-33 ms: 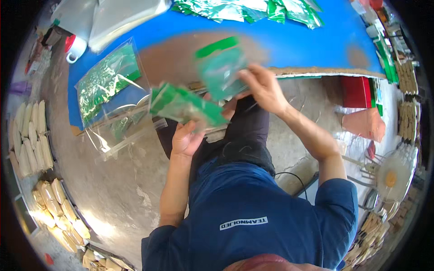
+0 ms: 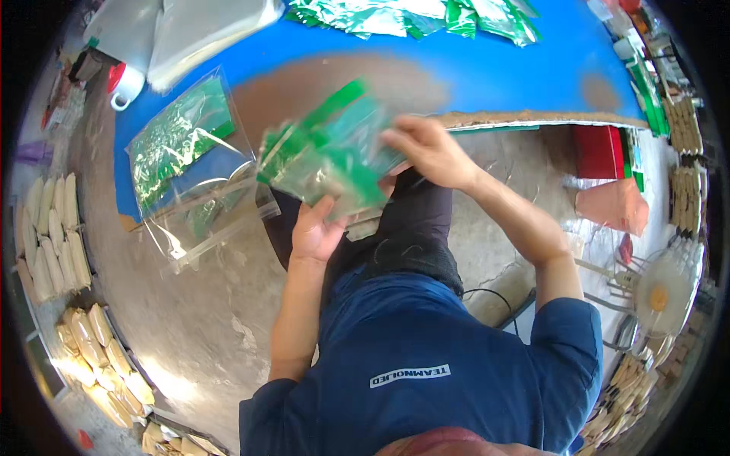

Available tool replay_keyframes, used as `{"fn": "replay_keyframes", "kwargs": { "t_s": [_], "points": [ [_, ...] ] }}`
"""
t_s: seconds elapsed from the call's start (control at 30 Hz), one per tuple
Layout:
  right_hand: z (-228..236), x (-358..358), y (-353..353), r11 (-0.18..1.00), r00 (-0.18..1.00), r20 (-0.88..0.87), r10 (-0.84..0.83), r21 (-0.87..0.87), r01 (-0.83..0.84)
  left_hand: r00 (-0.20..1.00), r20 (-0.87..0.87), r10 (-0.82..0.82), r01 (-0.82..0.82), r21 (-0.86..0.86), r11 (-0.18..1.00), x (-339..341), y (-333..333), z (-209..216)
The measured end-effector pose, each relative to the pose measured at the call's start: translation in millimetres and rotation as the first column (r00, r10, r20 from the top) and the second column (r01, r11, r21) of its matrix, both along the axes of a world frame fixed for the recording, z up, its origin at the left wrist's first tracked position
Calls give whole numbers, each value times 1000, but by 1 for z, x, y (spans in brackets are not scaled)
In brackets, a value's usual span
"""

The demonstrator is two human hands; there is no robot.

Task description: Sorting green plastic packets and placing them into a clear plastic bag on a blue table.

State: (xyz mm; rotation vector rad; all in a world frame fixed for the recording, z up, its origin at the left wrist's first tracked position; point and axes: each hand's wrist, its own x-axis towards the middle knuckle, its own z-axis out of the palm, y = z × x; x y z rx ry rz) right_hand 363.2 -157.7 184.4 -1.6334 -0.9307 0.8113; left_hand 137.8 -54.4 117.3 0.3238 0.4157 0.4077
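Observation:
In front of my lap, my left hand (image 2: 322,229) is closed on several green and clear plastic packets (image 2: 323,173), its thumb lying over their near edge. My right hand (image 2: 435,153) pinches the right side of another packet (image 2: 357,120), which is teal with a bright green strip along its top. That packet overlaps the far side of those in my left hand. Motion blurs the packets, so their contents are hard to make out. To the left, a large clear plastic bag (image 2: 242,171) with green packets inside lies at the table edge, its open end hanging over.
A heap of green packets (image 2: 426,17) lies at the far side of the blue table (image 2: 517,83). Clear plastic sheets (image 2: 201,34) and a white mug (image 2: 127,83) sit at far left. A fan (image 2: 660,296), a pink bin (image 2: 614,207) and wrapped bundles (image 2: 53,235) stand around me.
My right hand has brought its packet left and slightly nearer, tilting it, so that it now overlaps the packets in my left hand. The left hand has barely moved.

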Motion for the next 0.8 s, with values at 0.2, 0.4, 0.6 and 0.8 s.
{"fn": "replay_keyframes", "kwargs": {
  "t_s": [0.2,0.4,0.6,0.8],
  "points": [
    [-11,133,142,931,715,611,-339,327,162,984,-168,55,-21,193,981,7,4,22],
    [-13,249,194,932,321,933,-163,38,361,994,-95,51,-42,99,994,-27,-14,6],
    [-52,140,178,949,487,869,-88,-75,306,962,-194,191,-152,198,968,-48,-8,6],
    [-33,95,129,952,500,864,-65,-97,290,967,-221,122,-90,150,985,-44,9,-5]
  ]
}}
